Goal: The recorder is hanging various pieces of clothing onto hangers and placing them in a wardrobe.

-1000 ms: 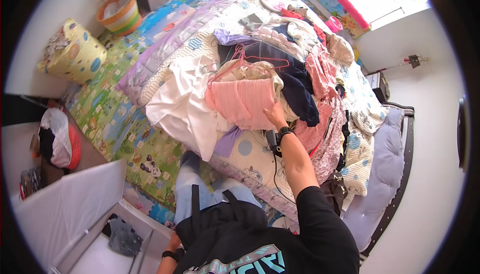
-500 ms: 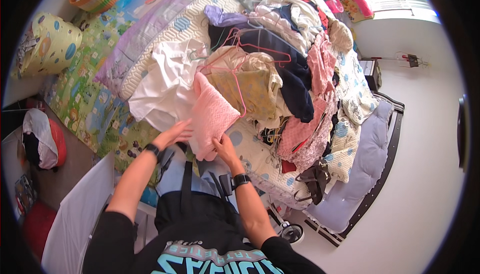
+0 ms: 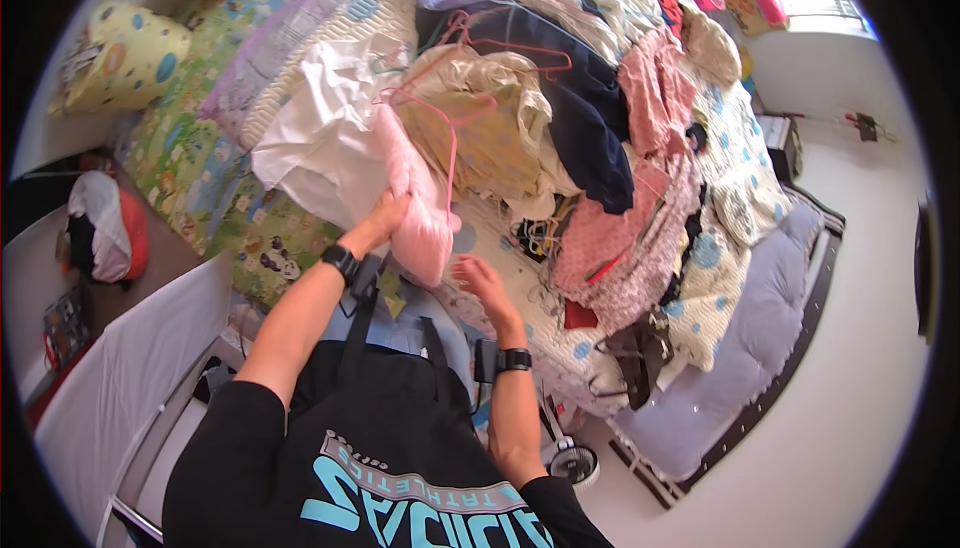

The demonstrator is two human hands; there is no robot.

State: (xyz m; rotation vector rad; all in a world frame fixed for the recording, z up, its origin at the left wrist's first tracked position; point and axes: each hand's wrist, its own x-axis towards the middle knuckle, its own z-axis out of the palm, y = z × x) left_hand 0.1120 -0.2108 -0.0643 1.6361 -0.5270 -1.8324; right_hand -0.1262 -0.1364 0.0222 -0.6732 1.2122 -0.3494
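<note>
Hands, two: left holding one pink garment, right just beside

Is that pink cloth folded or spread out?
Folded: the pink cloth forms a narrow, thick bundle in the left hand.

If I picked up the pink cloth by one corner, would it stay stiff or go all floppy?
Probably floppy: the pink cloth bends and creases by the left hand. It may be light, since only that hand seems to grip it. It might come unfolded too, because it looks doubled over.
</note>
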